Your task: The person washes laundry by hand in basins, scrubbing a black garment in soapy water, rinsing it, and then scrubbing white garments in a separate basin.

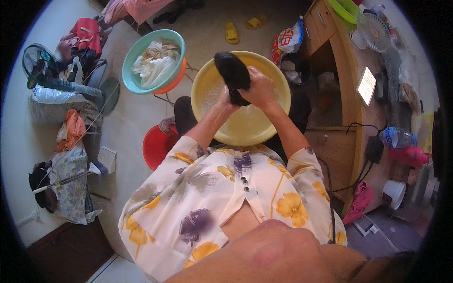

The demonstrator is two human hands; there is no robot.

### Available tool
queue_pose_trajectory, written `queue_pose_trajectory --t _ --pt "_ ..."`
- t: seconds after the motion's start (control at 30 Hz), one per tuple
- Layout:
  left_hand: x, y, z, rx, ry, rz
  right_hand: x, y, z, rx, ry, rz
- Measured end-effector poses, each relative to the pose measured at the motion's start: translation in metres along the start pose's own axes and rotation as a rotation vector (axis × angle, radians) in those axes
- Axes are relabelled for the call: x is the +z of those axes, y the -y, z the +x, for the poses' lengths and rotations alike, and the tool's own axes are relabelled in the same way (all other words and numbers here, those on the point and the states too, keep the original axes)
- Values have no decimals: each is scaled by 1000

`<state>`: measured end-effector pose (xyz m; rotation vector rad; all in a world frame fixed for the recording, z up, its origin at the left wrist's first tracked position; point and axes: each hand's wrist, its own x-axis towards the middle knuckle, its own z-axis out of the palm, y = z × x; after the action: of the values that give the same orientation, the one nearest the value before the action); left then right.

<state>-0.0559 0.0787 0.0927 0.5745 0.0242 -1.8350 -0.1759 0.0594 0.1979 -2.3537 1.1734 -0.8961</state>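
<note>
A wet-looking black shoe (231,72) is held over the yellow basin (244,136) in front of me, its broad end pointing up and to the left. My left hand (227,98) grips the lower end of the shoe from the left. From the right, my right hand (259,86) is closed around the shoe's side, its fingers partly hidden. Cloudy water (240,123) with some suds lies in the basin below both hands.
Left of the basin, a turquoise basin (126,70) with pale wet cloth (159,67) sits on an orange container (179,76). A red bucket (155,148) stands nearer. A detergent bag (288,40), a dark bin (300,76) and a wooden desk (348,70) are right. Yellow slippers (231,33) lie ahead.
</note>
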Motion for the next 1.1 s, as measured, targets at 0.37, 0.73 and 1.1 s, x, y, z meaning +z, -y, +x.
queue_pose_trajectory --t 0.37,0.73,1.1 --pt "-9 19 2 294 27 -12 52 -44 -21 502 -621 896" --pt "31 -15 -56 1178 152 1321 66 -92 -14 1014 -436 1724" --pt "16 2 -41 782 -92 462 73 -71 -8 937 -326 1894"
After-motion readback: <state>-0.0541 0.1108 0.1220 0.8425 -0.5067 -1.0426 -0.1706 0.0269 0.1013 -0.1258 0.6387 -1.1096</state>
